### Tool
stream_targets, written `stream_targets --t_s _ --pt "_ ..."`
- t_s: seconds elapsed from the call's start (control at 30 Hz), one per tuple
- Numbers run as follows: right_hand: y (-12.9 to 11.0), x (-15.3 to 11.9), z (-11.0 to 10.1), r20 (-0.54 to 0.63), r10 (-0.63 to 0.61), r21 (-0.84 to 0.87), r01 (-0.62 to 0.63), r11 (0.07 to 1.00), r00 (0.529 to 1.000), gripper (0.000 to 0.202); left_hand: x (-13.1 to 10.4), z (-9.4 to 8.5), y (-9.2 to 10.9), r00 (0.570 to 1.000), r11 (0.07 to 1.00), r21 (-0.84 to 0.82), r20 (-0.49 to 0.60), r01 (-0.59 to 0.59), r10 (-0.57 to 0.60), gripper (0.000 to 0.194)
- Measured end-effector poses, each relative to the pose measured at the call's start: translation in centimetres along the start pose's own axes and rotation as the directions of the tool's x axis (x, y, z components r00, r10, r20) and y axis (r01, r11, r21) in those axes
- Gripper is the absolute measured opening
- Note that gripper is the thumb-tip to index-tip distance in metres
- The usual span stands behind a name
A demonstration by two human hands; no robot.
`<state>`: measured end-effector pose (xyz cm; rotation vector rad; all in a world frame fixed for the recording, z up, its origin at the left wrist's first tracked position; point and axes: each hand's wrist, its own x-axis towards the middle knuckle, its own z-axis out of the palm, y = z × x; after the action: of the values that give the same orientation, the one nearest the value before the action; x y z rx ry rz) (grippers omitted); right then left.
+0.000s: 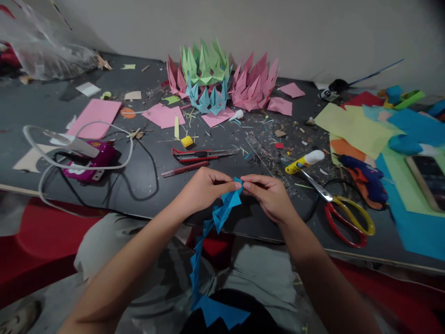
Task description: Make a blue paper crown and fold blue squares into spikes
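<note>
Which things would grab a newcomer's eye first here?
The spiky green, pink and blue paper crowns at the table's back. Then the bright blue paper strip, held between left hand and right hand, trailing past the front edge. Scissors with red and yellow handles lie front right.

Cables and tools are hemming in the bare patches of the table [167, 191].
Lower left of center, a strip is lying open between the black cable [157, 178] and the left hand [208, 188]. Above that hand, a knife [205, 155] and red pen [185, 169] are barring the way; right of center, a glue stick [305, 162] and scissors [328, 196] are blocking.
</note>
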<state>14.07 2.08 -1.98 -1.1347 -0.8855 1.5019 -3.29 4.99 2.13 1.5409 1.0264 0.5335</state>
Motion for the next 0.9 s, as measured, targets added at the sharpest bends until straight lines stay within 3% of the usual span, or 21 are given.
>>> stream_targets --t_s 0.13,0.37,0.73,0.9 --pt "-0.08 -0.04 0.05 -0.010 -0.009 -0.048 0.009 0.999 1.000 0.016 -0.02 0.21 -0.06 0.999 0.999 0.042 -0.039 -0.029 0.030 0.027" --pt "-0.30 0.04 0.12 -0.015 -0.032 -0.061 0.031 0.998 0.999 0.016 0.22 0.25 0.15 0.992 0.997 -0.050 -0.118 -0.061 0.054 0.027" --pt "-0.09 0.22 -0.04 -0.005 -0.046 -0.034 0.046 0.998 0.999 0.017 0.05 0.95 0.37 0.968 0.998 0.019 -0.242 -0.066 0.069 0.022" --pt "-0.20 0.17 0.19 -0.033 -0.094 -0.105 0.090 0.990 0.995 0.017 0.30 0.82 -0.02 0.990 0.999 -0.019 -0.140 -0.032 0.029 0.025"
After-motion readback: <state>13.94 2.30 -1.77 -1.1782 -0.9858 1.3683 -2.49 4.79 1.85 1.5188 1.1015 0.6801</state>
